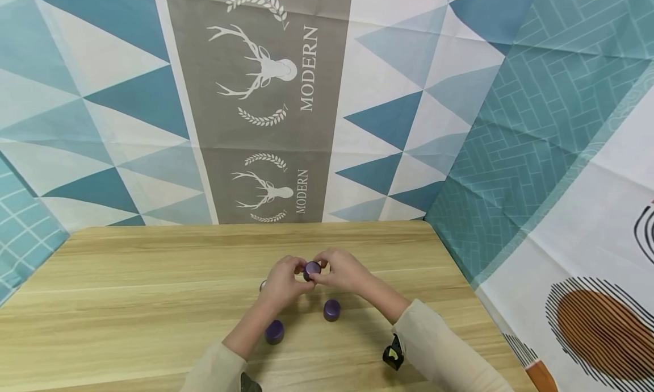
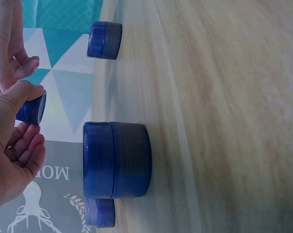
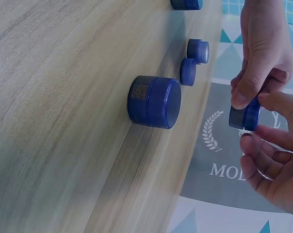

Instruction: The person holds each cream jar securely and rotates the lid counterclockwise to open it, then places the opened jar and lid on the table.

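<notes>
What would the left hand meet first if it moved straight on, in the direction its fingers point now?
Probably the right hand: the left hand faces it across the small purple jar both already hold.

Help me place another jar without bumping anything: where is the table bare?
Bare wood spans the table left of the left hand, and the strip along the backdrop. Crowded: the middle, where both hands hold a small jar, with jars just below.

You are wearing a long-sleeved top in a pale beige, its sleeves [image 1: 434, 341] reaching down to both wrists. Your left hand [image 1: 280, 284] and right hand [image 1: 341, 272] are going bare, and a small black device [image 1: 393, 353] is sitting strapped under your right forearm.
</notes>
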{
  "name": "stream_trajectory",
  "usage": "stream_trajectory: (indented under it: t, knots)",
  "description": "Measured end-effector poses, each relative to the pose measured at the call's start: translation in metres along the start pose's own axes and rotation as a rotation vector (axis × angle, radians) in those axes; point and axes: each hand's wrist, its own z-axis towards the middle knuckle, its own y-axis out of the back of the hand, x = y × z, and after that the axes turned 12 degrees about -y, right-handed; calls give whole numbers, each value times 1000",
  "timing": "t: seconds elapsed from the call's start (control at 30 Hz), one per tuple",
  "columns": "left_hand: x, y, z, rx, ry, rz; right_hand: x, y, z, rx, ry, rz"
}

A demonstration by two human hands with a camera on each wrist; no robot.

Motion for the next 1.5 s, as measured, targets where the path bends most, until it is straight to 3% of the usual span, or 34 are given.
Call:
stream_trajectory:
  t: [0.43,0.73,0.93,1.33,1.5]
  knots:
    - [-1,0,-1,-12,-1,5,-1,0,-1,-9,-23,7]
    - [-1,-1,-1,2,4,0,0,-1,-2,-14,27,-39]
    - [-1,0,-1,5,20,-6,-1,0,-3,-6,-33,-4]
    - [-3,-1,0,4,-14,5,0,2,-3,8,13,-31]
    - [-4,0,0,-3,-32,16,-1,3,-4,-2,-11,-13]
